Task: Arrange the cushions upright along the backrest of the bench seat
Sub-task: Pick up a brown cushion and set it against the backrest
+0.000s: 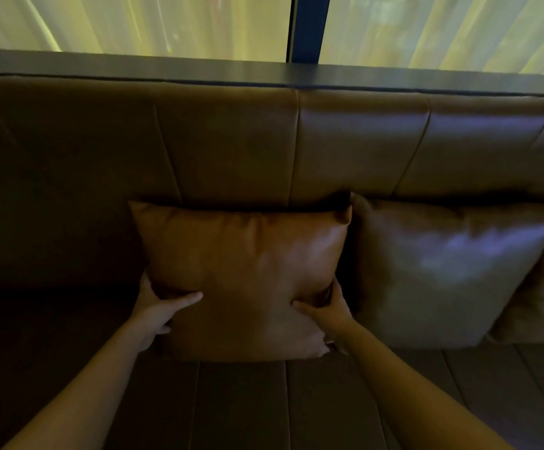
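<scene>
A tan leather cushion stands upright against the brown leather backrest of the bench. My left hand grips its lower left edge, thumb laid across the front. My right hand grips its lower right edge, fingers wrapped around the corner. To its right a second, paler cushion leans upright on the backrest, close beside the first. The edge of a third cushion shows behind it at the far right.
The bench seat stretches below the cushions, dark at the left. A dark ledge caps the backrest. Behind it hang pale yellow curtains split by a dark window post.
</scene>
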